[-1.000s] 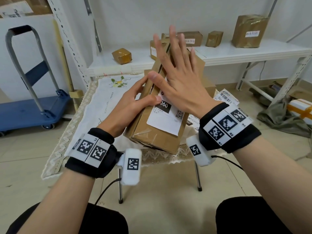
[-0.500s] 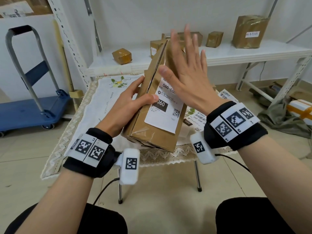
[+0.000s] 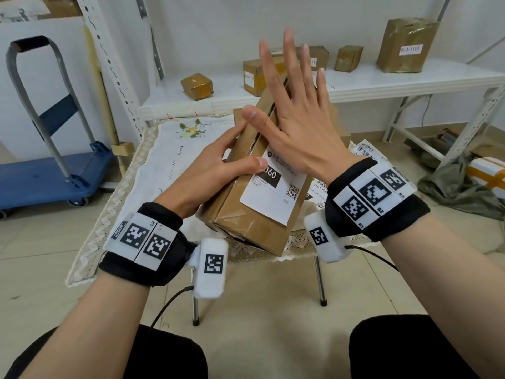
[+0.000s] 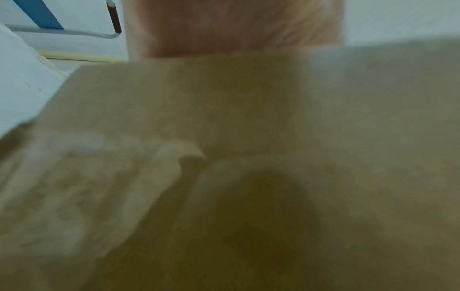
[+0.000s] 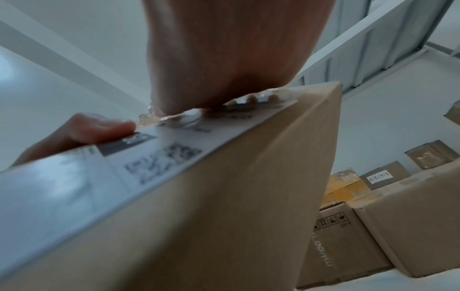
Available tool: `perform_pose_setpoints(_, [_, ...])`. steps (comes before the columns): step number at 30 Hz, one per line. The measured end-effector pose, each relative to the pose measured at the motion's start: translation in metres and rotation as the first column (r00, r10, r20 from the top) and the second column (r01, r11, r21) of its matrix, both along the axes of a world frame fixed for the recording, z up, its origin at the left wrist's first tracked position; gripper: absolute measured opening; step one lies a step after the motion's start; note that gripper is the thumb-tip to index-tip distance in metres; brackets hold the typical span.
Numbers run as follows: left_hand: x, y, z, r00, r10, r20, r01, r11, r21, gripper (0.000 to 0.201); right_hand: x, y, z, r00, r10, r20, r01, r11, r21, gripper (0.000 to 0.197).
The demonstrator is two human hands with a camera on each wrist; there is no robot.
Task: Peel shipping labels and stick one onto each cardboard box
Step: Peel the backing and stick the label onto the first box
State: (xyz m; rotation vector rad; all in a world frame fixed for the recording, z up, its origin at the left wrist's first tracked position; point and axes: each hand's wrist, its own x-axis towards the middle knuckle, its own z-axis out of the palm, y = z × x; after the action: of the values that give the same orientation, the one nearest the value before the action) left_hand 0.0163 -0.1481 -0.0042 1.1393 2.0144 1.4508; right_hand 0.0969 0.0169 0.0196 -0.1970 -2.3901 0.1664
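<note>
The left hand (image 3: 216, 170) grips the tilted brown cardboard box (image 3: 254, 214) while the flat, open-fingered right hand (image 3: 295, 124) presses its white shipping label (image 3: 273, 198).

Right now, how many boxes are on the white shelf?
5 on the shelf: small box far left, labelled box and partly hidden box behind the right hand, small cube, large box far right. The hand may hide more.
</note>
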Motion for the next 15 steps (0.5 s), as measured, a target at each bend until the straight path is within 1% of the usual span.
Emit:
perform_pose_setpoints(4, [-0.0004, -0.0003, -0.0012, 1.0, 0.017, 0.015, -0.016, 0.999, -0.031, 0.105, -0.0009, 0.004, 0.0004, 1.0, -0.019, -0.013, 0.018, 0.998, -0.06, 0.09])
perform_pose_setpoints(6, [0.0004, 0.0001, -0.0013, 1.0, 0.023, 0.017, -0.023, 0.999, -0.029, 0.105, -0.0001, 0.0061, 0.0015, 0.999, -0.023, -0.029, 0.02, 0.994, -0.107, 0.091])
perform_pose_setpoints(8, [0.0009, 0.0011, -0.0011, 0.999, 0.039, 0.021, -0.039, 0.999, -0.014, 0.105, 0.001, 0.0056, 0.0026, 0.999, -0.018, -0.042, 0.013, 0.993, -0.12, 0.092])
perform_pose_setpoints(11, [0.0008, 0.0029, -0.0009, 0.996, 0.083, 0.033, -0.084, 0.996, 0.007, 0.106, 0.0001, 0.0006, 0.0019, 0.999, -0.007, -0.034, 0.004, 0.995, -0.101, 0.087])
perform_pose_setpoints(15, [-0.0019, 0.0044, -0.0019, 0.992, 0.096, 0.078, -0.1, 0.994, 0.053, 0.099, -0.001, -0.0016, -0.0056, 1.0, 0.007, -0.003, -0.007, 0.996, -0.088, 0.08])
